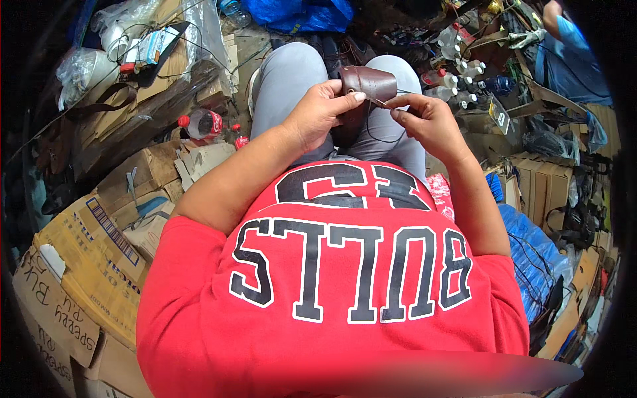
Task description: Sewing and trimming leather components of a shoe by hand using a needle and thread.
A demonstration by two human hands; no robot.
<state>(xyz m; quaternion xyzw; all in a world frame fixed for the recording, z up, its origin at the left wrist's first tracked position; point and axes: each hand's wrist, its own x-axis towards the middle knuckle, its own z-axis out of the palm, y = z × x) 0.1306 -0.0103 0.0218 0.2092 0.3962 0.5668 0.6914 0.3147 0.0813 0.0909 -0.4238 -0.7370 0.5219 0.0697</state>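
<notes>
A brown leather piece with stitched seams, shaped like the heel part of a shoe, is held up between my knees. My left hand is closed on its near left edge, thumb lying along the leather. Close by on the right, my right hand pinches a thin needle-like tool whose tip points at the leather by my left thumb. A dark thread hangs in a loop below the fingers, over my grey trouser legs. The lower part of the leather piece is in shadow between my thighs.
Flattened cardboard boxes and scissors lie at my left, beside red-capped plastic bottles. Several small white-capped bottles stand right of my knees. Blue plastic sheeting is at right. Another person's blue-clothed part shows far right.
</notes>
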